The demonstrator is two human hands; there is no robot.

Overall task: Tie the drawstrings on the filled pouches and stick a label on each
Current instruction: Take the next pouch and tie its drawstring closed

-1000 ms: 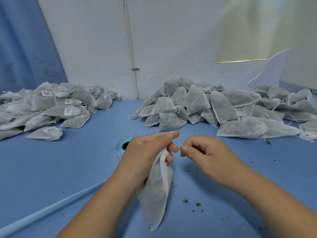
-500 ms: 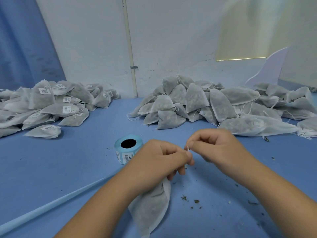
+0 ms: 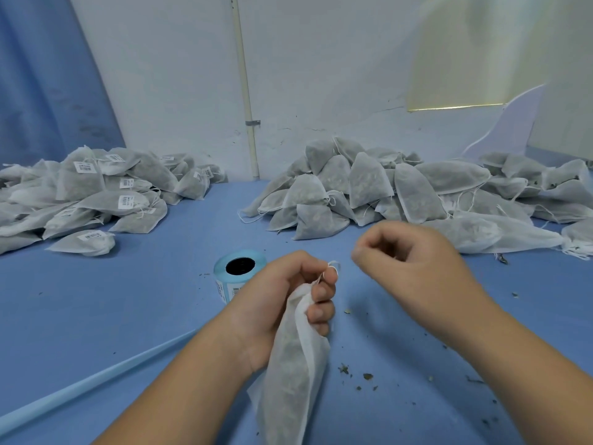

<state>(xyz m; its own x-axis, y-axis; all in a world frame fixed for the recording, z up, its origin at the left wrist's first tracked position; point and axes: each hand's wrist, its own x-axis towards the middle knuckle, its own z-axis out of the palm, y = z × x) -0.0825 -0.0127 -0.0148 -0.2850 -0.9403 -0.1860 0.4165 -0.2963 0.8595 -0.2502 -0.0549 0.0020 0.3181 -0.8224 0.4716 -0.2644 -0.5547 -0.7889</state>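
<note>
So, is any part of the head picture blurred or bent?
Head view: the right hand looks slightly motion-blurred, the left hand and its pouch sharper; the wall pipe leans, a wide-angle effect; a pale yellowish patch covers the upper right wall.

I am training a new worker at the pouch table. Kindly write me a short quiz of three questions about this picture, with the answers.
1. True or false: the left hand grips the neck of a pouch.
2. On which side of the label roll does the labelled pile lie? A. left B. right C. in front of it
3. Fill the gap: the drawstring loops over a ___ of the left hand.

Key: 1. true; 2. A; 3. finger
</note>
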